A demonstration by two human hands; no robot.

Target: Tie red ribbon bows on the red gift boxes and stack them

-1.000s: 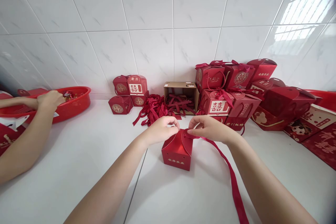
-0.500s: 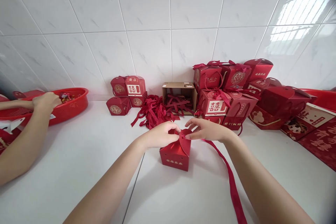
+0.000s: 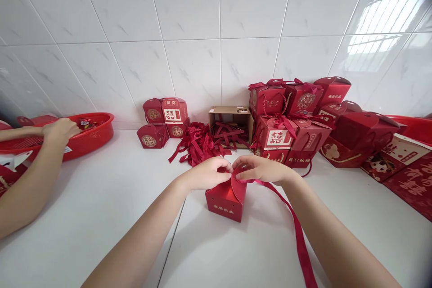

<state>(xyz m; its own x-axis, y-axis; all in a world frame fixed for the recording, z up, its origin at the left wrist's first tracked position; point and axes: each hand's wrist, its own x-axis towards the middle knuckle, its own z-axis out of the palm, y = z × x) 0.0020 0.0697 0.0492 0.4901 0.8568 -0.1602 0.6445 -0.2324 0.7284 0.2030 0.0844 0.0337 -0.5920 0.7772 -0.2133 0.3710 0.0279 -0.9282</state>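
A small red gift box (image 3: pixel 225 204) with gold lettering stands upright on the white table in front of me, its curved top flaps folded together. My left hand (image 3: pixel 211 173) pinches the box's top from the left. At the top flaps, the fingers of my right hand (image 3: pixel 259 169) are closed on a red ribbon (image 3: pixel 297 229), whose long tail trails from under the hand down to the table's near side. The fingertips cover the spot where ribbon and flaps meet.
Behind the box lie a heap of red ribbons (image 3: pixel 196 144) and an open cardboard box (image 3: pixel 232 109) holding more. Finished-looking red boxes (image 3: pixel 276 132) are stacked at right, others (image 3: pixel 153 136) at left. A co-worker's hand (image 3: pixel 60 130) reaches into a red basin (image 3: pixel 96 137).
My right hand has moved slightly left and closed in on the box's top, drawing its fingers together. My left hand stays nearly where it was; the box has shifted very slightly.
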